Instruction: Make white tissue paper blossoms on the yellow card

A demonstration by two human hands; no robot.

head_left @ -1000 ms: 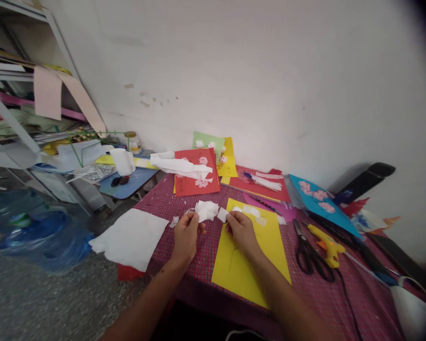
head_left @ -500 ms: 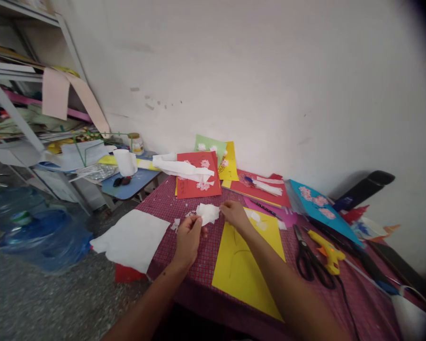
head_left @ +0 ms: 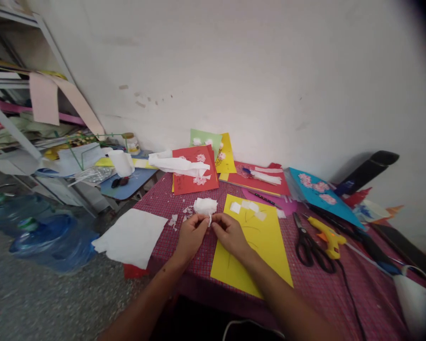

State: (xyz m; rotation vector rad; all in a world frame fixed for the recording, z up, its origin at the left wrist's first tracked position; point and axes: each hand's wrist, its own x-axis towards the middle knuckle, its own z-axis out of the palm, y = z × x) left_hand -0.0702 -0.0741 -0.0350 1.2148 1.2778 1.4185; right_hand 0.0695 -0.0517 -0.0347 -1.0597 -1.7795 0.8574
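Note:
My left hand (head_left: 191,234) and my right hand (head_left: 228,232) meet over the checked tablecloth (head_left: 184,246), fingers pinched together on a small white tissue piece (head_left: 209,219). Just beyond them lies a pile of white tissue squares (head_left: 205,206). Under my right hand is a yellow card (head_left: 255,246) with thin pencil lines, and a few tissue squares (head_left: 248,207) rest on its far end.
Black scissors (head_left: 310,246) and a yellow glue gun (head_left: 326,237) lie to the right. A red card (head_left: 193,170) with pink flowers, a blue card (head_left: 317,194) and more coloured sheets stand by the wall. A white sheet (head_left: 133,237) hangs off the left edge. Water bottles (head_left: 46,237) are on the floor.
My right hand reached out to the tissue pile, then came back to my left hand. Both hands now pinch one small tissue piece together.

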